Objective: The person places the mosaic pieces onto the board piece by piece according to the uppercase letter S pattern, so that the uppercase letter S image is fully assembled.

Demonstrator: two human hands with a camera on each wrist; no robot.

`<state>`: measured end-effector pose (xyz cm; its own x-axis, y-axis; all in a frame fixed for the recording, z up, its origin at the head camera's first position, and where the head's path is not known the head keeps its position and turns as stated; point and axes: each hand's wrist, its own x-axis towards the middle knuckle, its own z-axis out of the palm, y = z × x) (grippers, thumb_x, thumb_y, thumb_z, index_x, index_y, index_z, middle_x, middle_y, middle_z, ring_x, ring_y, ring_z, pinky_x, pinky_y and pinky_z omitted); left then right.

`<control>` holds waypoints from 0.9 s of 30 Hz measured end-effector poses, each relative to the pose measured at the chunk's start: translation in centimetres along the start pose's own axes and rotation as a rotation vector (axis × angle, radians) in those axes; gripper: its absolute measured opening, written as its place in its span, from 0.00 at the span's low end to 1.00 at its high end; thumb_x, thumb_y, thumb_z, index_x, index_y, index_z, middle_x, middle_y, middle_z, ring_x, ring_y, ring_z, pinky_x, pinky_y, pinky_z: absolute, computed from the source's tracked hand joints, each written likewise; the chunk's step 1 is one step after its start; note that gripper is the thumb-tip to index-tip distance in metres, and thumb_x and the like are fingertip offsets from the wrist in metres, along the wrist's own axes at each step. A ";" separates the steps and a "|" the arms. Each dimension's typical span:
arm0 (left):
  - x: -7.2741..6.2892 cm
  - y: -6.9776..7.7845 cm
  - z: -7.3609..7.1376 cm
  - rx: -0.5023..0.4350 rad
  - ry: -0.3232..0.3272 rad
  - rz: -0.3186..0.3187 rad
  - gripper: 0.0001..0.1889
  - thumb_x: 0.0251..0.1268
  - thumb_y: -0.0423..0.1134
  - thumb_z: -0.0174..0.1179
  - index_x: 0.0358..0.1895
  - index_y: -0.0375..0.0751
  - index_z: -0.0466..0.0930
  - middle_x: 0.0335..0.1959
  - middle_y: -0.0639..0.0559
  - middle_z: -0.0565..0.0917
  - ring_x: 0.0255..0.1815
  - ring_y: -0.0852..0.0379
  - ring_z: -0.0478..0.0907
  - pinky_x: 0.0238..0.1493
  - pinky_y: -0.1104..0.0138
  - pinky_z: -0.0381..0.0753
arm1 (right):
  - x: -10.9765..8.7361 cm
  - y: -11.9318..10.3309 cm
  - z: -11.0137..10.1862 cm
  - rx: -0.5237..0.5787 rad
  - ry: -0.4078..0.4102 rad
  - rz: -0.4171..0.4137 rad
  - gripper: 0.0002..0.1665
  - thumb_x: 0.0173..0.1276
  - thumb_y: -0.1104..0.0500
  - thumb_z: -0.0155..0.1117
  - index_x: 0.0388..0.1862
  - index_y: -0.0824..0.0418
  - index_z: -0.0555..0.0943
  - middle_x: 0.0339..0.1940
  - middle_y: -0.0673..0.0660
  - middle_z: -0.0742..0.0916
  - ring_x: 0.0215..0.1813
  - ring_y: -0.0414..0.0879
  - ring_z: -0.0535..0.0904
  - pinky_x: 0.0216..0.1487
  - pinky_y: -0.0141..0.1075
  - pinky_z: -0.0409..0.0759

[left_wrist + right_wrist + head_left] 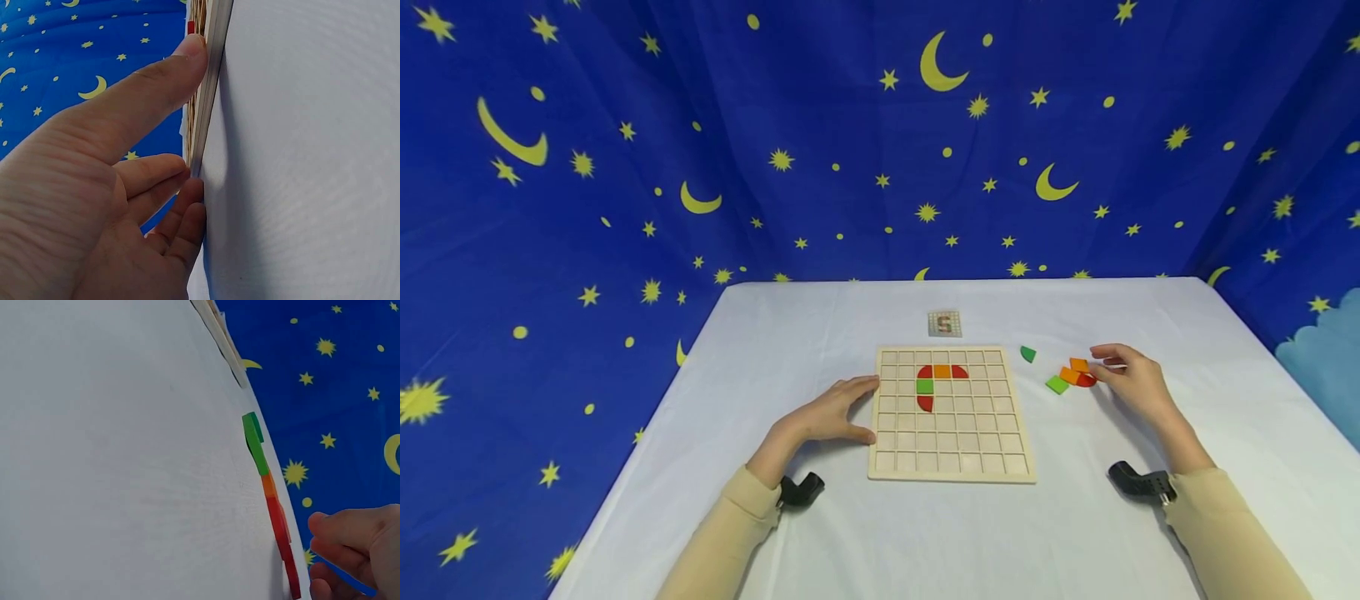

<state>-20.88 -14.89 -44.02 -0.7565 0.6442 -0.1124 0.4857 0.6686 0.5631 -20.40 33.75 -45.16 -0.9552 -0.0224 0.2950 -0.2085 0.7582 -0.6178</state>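
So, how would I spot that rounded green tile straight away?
On the white tablecloth, find the wooden grid board. Just right of its upper-right corner lies the dark green quarter-circle tile. Its curved edge and darker shade set it apart from the loose lime-green square nearby.

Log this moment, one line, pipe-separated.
left hand: touching board at left edge | right hand: by loose tiles, none visibly held | placed tiles: five, on board | card: beyond board
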 end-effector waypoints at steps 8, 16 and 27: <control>0.0 0.0 0.0 -0.010 -0.006 0.000 0.50 0.50 0.53 0.71 0.72 0.35 0.55 0.72 0.44 0.58 0.72 0.44 0.52 0.70 0.54 0.52 | 1.1 1.2 1.2 -0.023 -0.094 0.017 0.20 0.67 0.63 0.61 0.54 0.72 0.75 0.50 0.72 0.80 0.49 0.67 0.77 0.50 0.59 0.73; 0.0 0.2 0.1 -0.008 -0.008 0.009 0.50 0.50 0.53 0.71 0.72 0.35 0.55 0.72 0.44 0.58 0.72 0.44 0.52 0.70 0.54 0.51 | 1.8 1.4 1.7 -0.022 -0.101 0.005 0.19 0.67 0.62 0.61 0.53 0.73 0.76 0.49 0.72 0.80 0.49 0.67 0.76 0.51 0.60 0.71; -0.1 0.0 0.0 -0.008 0.004 0.005 0.50 0.49 0.53 0.71 0.72 0.35 0.55 0.72 0.44 0.58 0.72 0.45 0.52 0.69 0.55 0.53 | 2.3 1.4 1.8 -0.062 -0.120 -0.016 0.20 0.64 0.63 0.64 0.52 0.73 0.77 0.50 0.72 0.78 0.51 0.66 0.72 0.52 0.60 0.69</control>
<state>-20.80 -14.90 -44.00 -0.7556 0.6463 -0.1064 0.4864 0.6624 0.5698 -23.31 33.61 -46.70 -0.9708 -0.1098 0.2131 -0.2143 0.7957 -0.5665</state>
